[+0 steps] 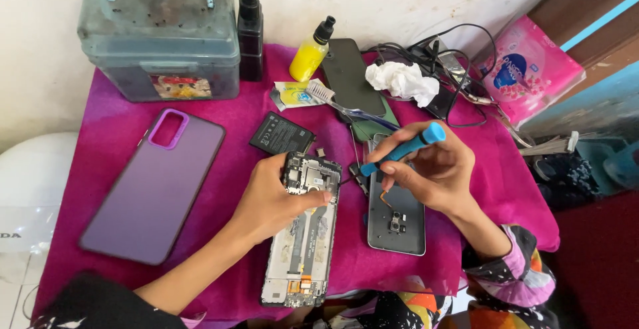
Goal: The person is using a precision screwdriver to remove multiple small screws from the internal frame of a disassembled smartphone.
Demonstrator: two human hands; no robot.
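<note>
An opened phone (303, 249) with its insides showing lies on the magenta cloth (226, 169). My left hand (273, 199) rests on its upper part, thumb pressed across the circuit board. My right hand (432, 169) holds a blue-handled screwdriver (403, 149), its dark tip pointing left toward the top right corner of the phone. Under my right hand lies a grey back cover (397, 222) with a camera module and an orange flex strip.
A purple phone case (156, 186) lies at left, a black battery (281, 133) above the phone. At the back stand a grey toolbox (160, 36), a dark bottle (250, 29), a yellow bottle (309, 52), a toothbrush (333, 99), crumpled tissue (403, 79), cables (452, 56) and a pink packet (529, 69).
</note>
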